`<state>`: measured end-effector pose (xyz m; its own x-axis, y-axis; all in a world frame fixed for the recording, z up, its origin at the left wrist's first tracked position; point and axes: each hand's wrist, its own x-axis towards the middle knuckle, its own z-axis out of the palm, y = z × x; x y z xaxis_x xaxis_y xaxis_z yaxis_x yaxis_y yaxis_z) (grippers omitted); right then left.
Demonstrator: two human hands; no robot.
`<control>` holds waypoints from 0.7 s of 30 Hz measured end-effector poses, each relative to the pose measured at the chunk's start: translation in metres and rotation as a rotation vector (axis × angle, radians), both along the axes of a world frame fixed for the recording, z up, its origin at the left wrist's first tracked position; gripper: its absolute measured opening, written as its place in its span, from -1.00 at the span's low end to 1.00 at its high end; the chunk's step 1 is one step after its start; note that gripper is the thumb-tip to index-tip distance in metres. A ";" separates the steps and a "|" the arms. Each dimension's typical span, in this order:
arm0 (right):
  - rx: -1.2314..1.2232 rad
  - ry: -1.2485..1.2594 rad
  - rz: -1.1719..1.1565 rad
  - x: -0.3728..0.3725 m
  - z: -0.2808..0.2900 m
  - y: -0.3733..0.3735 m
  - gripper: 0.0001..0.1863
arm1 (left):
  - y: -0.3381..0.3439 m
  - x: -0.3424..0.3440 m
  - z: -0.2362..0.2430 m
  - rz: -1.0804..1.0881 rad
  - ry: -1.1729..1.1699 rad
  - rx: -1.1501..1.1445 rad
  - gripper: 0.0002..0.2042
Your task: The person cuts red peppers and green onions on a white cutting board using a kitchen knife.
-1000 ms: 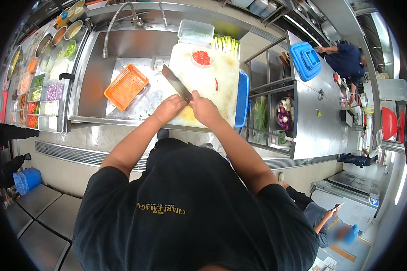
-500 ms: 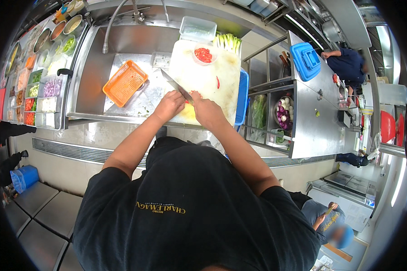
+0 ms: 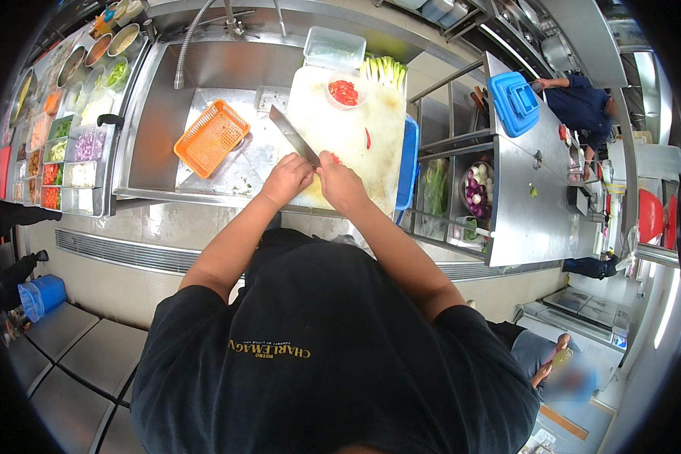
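Note:
My right hand is wrapped round the handle of a broad-bladed kitchen knife, at the near left edge of a white cutting board. The blade slants away to the far left, its tip beyond the board's left edge. Close against the near part of the blade, my left hand has its fingers curled down; whatever they pinch is hidden. Small cut red pieces show beside my right hand. A whole red chili lies farther right on the board. Behind it stands a clear round tub of chopped red chili.
An orange plastic basket sits in the steel sink at left. A clear container and green stalks are behind the board. Right of it are a blue bin and a steel table. Other people work at right.
The knife has shifted slightly, its blade lying a little flatter over the board edge. Both hands stay close together, the left having moved slightly right. The view has shifted a little.

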<state>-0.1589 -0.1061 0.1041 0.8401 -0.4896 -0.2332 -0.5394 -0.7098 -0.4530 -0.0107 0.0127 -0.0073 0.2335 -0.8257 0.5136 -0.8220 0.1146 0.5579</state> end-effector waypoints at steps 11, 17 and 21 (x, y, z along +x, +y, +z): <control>0.002 -0.091 -0.035 -0.001 -0.006 0.006 -0.78 | 0.002 0.002 0.001 -0.002 -0.005 0.020 -0.91; 0.063 -0.105 -0.082 0.003 -0.006 0.009 -0.77 | 0.008 0.000 0.007 -0.001 0.017 0.045 -0.93; 0.077 -0.094 -0.121 -0.011 0.014 -0.004 -0.75 | 0.011 -0.001 0.014 0.050 0.111 0.134 -0.94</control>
